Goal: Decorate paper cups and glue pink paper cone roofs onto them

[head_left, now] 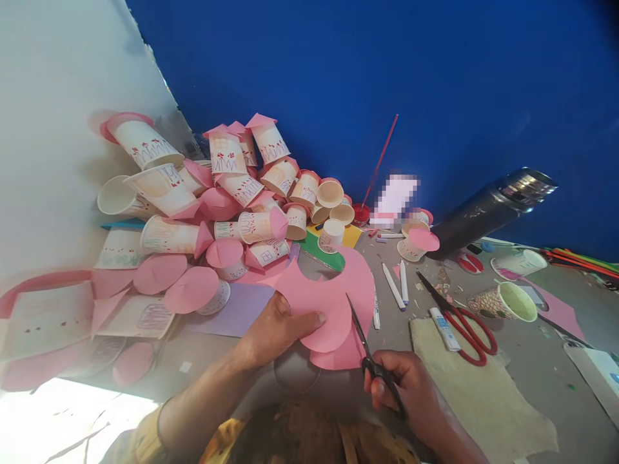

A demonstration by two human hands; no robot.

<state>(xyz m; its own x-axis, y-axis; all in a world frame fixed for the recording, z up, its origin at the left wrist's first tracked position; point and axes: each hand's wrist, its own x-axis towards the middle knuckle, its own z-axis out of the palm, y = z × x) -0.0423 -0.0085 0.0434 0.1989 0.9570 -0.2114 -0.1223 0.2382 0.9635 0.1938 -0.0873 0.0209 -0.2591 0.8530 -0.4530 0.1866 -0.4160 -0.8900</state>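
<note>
My left hand [278, 325] grips a sheet of pink paper [333, 290], thumb on top, holding it just above the table. Curved cut-outs show along the sheet's edge. My right hand [406, 390] is closed around the handles of black scissors [362, 338], whose blades point up into the pink paper's lower right edge. Both hands sit near the front of the grey table [391, 322].
A heap of decorated paper cups with pink paper cones [227, 200] fills the left back. Red-handled scissors [459, 319], white markers [393, 287], a glue stick [442, 320], a patterned cup [503, 301], a dark flask [488, 209] and a beige cloth [478, 386] lie to the right.
</note>
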